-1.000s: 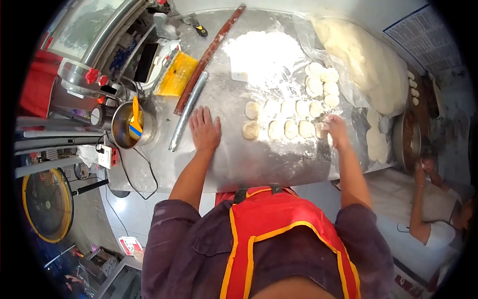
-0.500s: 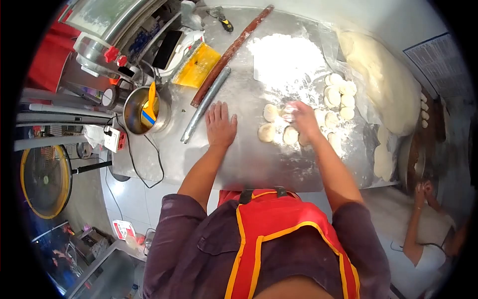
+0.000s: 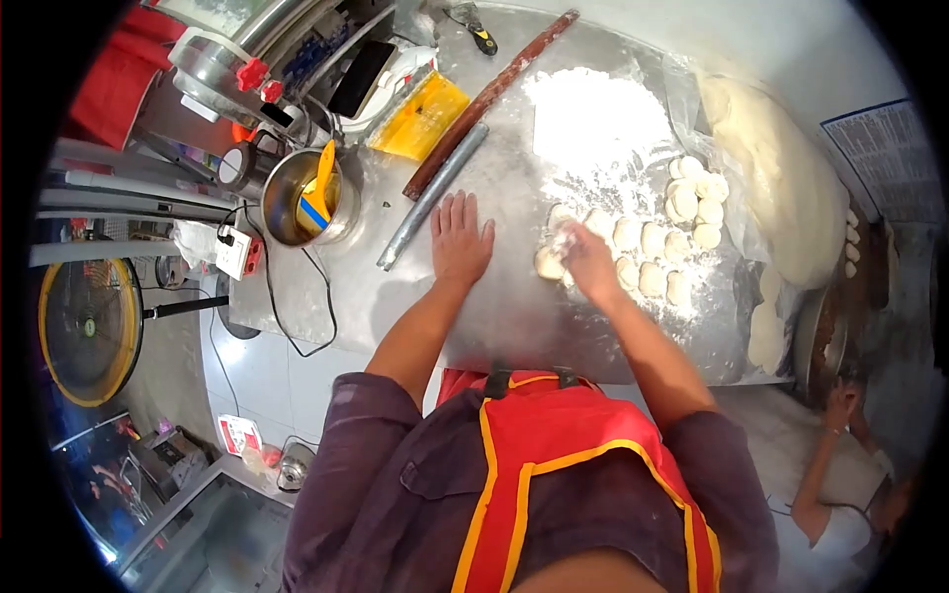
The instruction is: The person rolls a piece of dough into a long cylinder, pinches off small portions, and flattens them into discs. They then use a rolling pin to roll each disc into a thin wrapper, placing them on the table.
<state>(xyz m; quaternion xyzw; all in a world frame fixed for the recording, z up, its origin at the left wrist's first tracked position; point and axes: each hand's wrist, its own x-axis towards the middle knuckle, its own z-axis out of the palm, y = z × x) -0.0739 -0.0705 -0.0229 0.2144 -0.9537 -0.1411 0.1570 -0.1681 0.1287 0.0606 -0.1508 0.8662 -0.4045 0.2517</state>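
Note:
My left hand (image 3: 462, 240) lies flat on the metal table (image 3: 395, 313), fingers spread, holding nothing. Floury and slightly blurred, my right hand (image 3: 590, 261) is over the left end of two rows of small round dough pieces (image 3: 628, 234), its fingers bunched. What those fingers hold, if anything, is hidden. Nearest to their tips is a dough piece (image 3: 550, 262) at the lower left of the rows. More pieces (image 3: 682, 201) sit in a cluster to the right. White flour (image 3: 598, 114) is spread behind the rows.
A metal rod (image 3: 432, 198) and a long red-brown rolling pin (image 3: 489, 99) lie left of the flour. Further left are a yellow tray (image 3: 423, 116) and a metal pot (image 3: 278, 203) holding a yellow-handled brush (image 3: 321, 185). Large dough (image 3: 776, 168) lies right; another person's hands (image 3: 841, 403) show lower right.
My right hand has moved left along the dough rows, uncovering pieces to its right. My left hand stays flat. The whole view has shifted slightly.

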